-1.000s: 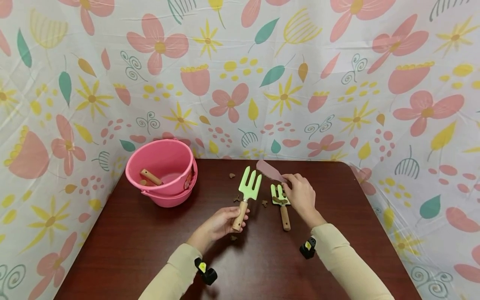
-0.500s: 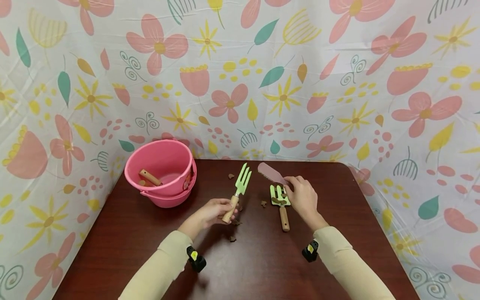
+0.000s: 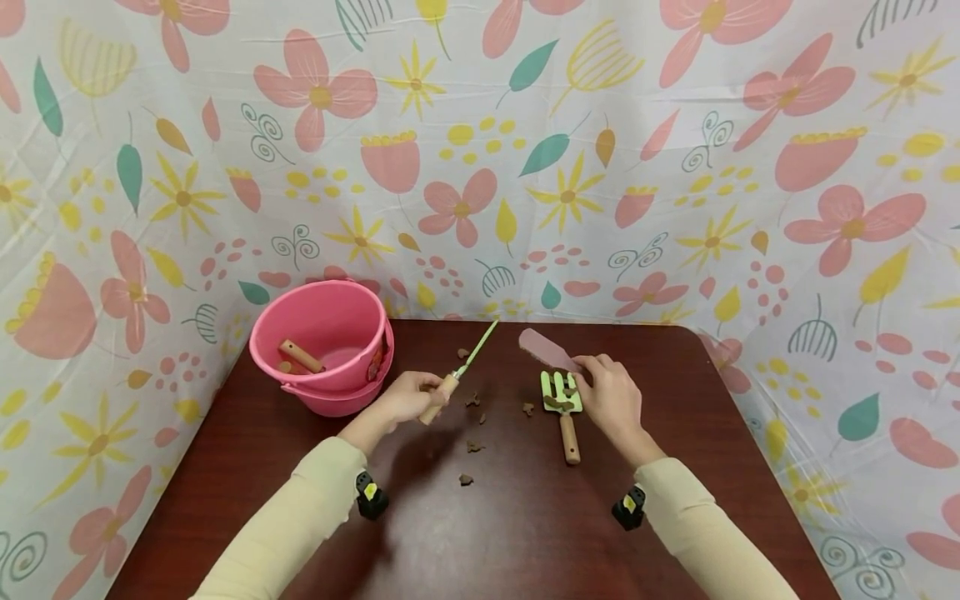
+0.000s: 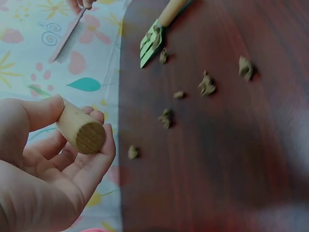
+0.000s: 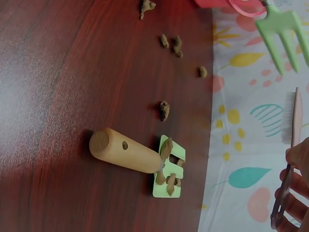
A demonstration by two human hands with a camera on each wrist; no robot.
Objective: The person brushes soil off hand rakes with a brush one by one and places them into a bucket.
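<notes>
My left hand (image 3: 405, 398) pinches the wooden handle of a green garden fork (image 3: 444, 397), raised over the table and seen nearly edge-on. In the left wrist view the handle's butt (image 4: 90, 137) faces the camera; its green tines (image 5: 285, 36) show in the right wrist view. My right hand (image 3: 613, 402) holds a pink brush (image 3: 547, 349) by its handle, with pale bristles (image 5: 288, 118) along one side. Below the brush, a second green garden fork (image 3: 570, 437) lies on the table. Several brown clumps (image 5: 172, 184) rest on its tines.
Several more brown clumps (image 3: 474, 447) are scattered on the dark wooden table (image 3: 525, 533) between the hands. At the left stand two nested pink buckets (image 3: 352, 383), with a wooden handle (image 3: 302, 356) inside the upper one. A floral cloth (image 3: 480, 267) hangs behind the table.
My left hand has moved left and away from me with the garden fork, which has turned from face-on to edge-on. My right hand and brush have shifted slightly right.
</notes>
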